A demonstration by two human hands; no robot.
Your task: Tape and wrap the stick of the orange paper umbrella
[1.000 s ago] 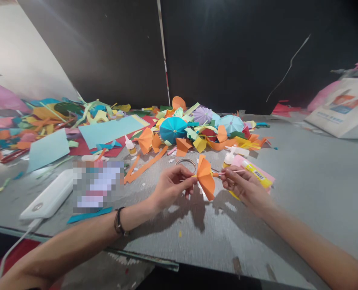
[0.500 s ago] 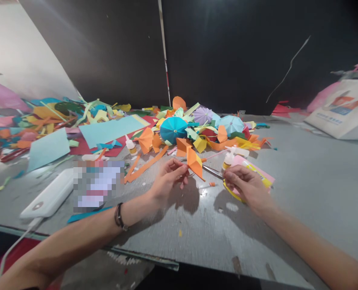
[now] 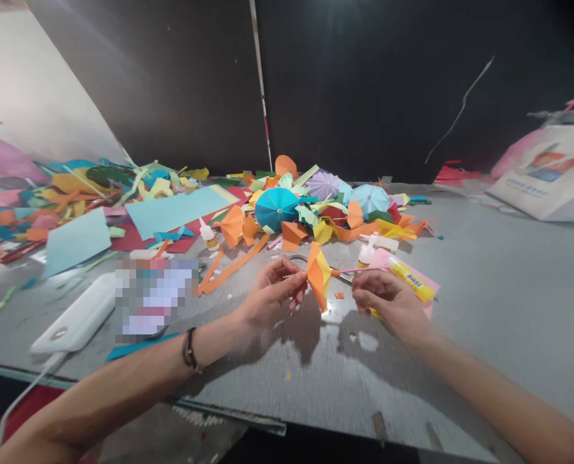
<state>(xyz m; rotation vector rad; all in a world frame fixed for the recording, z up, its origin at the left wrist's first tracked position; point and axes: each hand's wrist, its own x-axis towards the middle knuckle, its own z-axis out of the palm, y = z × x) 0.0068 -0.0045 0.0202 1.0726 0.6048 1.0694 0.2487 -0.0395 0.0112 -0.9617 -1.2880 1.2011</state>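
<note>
My left hand (image 3: 280, 283) pinches the point of a small folded orange paper umbrella (image 3: 318, 277), its pleats partly spread and turned to the right. A thin pink paper stick (image 3: 364, 270) extends from the umbrella's other side toward my right hand (image 3: 388, 296). The fingers of that hand are curled, with a gap between thumb and forefinger and nothing visible in them. Behind the umbrella lie scissors (image 3: 346, 278), partly hidden by it and by my right hand. On the tabletop below is a tiny orange scrap (image 3: 339, 296).
Finished paper umbrellas (image 3: 277, 209) and coloured scraps are heaped at the back. Glue bottles (image 3: 208, 234) stand nearby; a yellow glue stick (image 3: 410, 278) lies on pink paper beyond my right hand. A white power bank (image 3: 77, 316) and blurred-out phone (image 3: 156, 299) lie left. A white bag (image 3: 548, 174) stands right.
The orange umbrella has been turned in my left hand and its pleats now face right, lower than before. My right hand has shifted slightly left, and its fingertips have parted.
</note>
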